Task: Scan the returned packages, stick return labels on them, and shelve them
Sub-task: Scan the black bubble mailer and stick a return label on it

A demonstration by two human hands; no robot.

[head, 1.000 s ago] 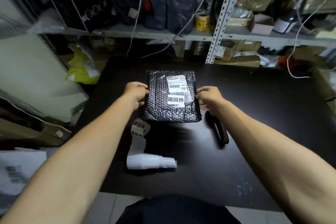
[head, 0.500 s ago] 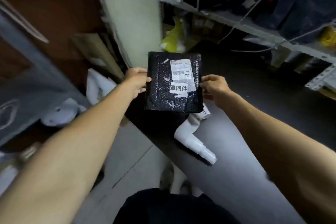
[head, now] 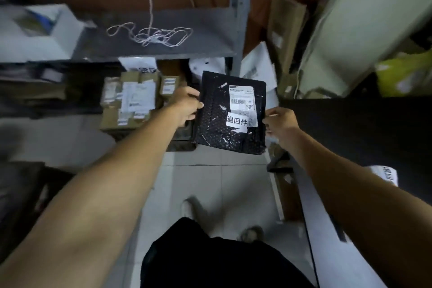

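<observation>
Hands, left and right, pinch black package by its side edges.

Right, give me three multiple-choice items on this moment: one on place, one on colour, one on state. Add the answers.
1. Where is the black bubble-wrap mailer package?
A. on the dark table
B. held in the air over the floor
C. on the grey metal shelf

2. What colour is the return label with three printed characters?
A. yellow
B. red
C. white

3. How is the package held?
A. by both hands
B. by one hand
C. by neither

Answers: 1 B, pale floor tiles show beneath it. 2 C, it is white with black print. 3 A, the left hand and right hand each grip a side edge.
</observation>
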